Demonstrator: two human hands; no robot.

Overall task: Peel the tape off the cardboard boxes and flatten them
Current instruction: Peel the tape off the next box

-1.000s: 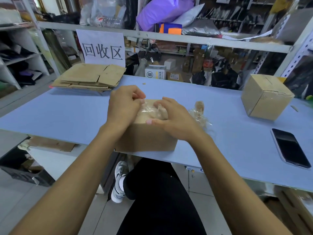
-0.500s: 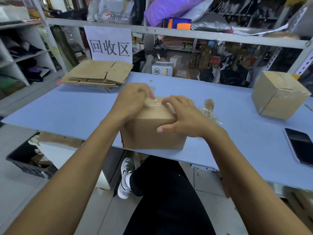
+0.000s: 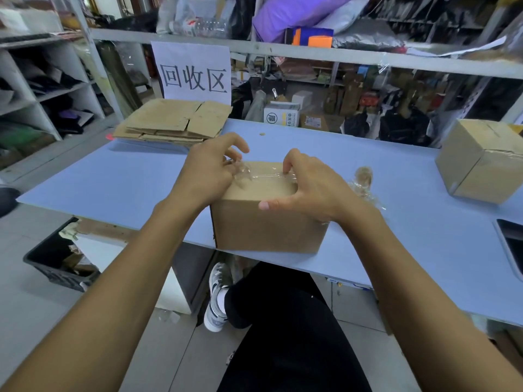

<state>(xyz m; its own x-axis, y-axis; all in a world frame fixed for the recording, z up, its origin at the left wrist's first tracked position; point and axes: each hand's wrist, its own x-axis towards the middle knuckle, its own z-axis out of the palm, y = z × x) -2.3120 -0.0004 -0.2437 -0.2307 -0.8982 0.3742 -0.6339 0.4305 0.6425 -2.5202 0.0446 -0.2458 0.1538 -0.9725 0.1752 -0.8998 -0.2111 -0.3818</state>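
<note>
Nearby, flattened cardboard stack (image 3: 175, 121), crumpled tape wad (image 3: 363, 183).

A cardboard box (image 3: 268, 222) is set at the near edge of the table (image 3: 127, 179), flanked by the left hand (image 3: 209, 171) and right hand (image 3: 308, 185), with flattened boxes (image 3: 172, 123) behind-left, wadded tape (image 3: 365, 182) just right, and a second box (image 3: 481, 159) far right.
</note>
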